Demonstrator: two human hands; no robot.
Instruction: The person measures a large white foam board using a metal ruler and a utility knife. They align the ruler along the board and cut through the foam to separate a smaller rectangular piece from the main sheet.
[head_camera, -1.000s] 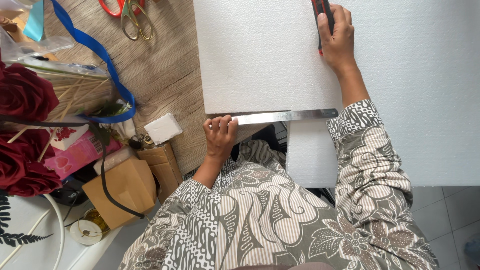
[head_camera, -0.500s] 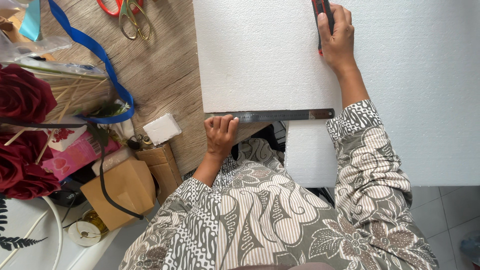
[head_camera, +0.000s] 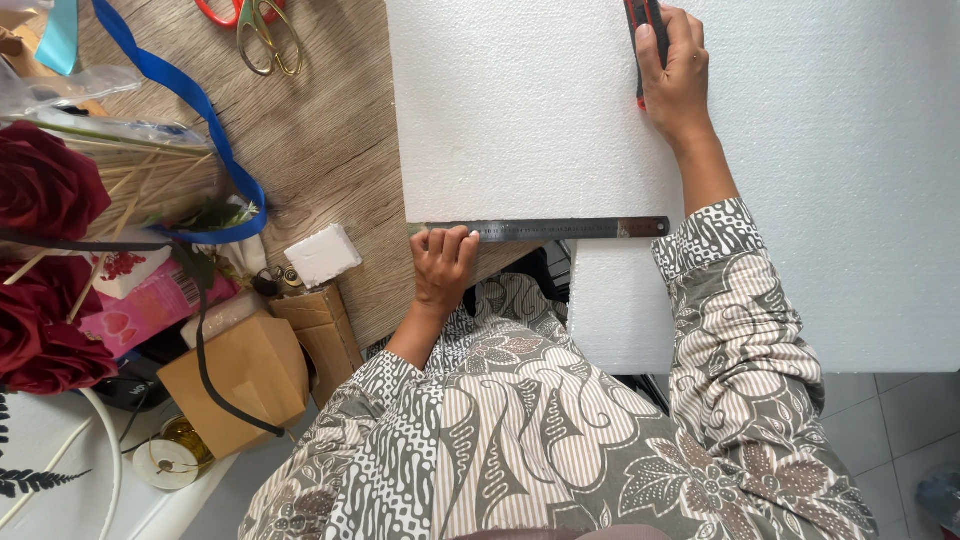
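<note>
Wood-grain surface (head_camera: 320, 150), cluttered at one end, partly covered by a big white foam sheet (head_camera: 520, 110). Foam sheet spread over the near edge of the surface and out above a tiled floor (head_camera: 880, 430). Along the foam sheet's near edge, a steel ruler (head_camera: 560, 229), lying flat and crosswise. Left hand (head_camera: 443, 262) at the ruler's left end, fingers (head_camera: 450, 240) curled over its near edge and pressing it down, closed on nothing else. Right hand (head_camera: 678, 80) up at the foam sheet's far edge, fingers closed around a red-and-black utility knife (head_camera: 642, 40), knife resting on the foam. Patterned grey sleeves on both arms.

Just left of the foam sheet's near corner, a small white foam block (head_camera: 322, 254). Beyond the foam sheet's far left corner, scissors with red and gold handles (head_camera: 255, 25). Further left of the foam sheet, a blue ribbon (head_camera: 190, 100) looping across the surface, thin wooden sticks (head_camera: 130, 200), dark red roses (head_camera: 45, 190), and brown paper boxes (head_camera: 240, 370) nearer the person.
</note>
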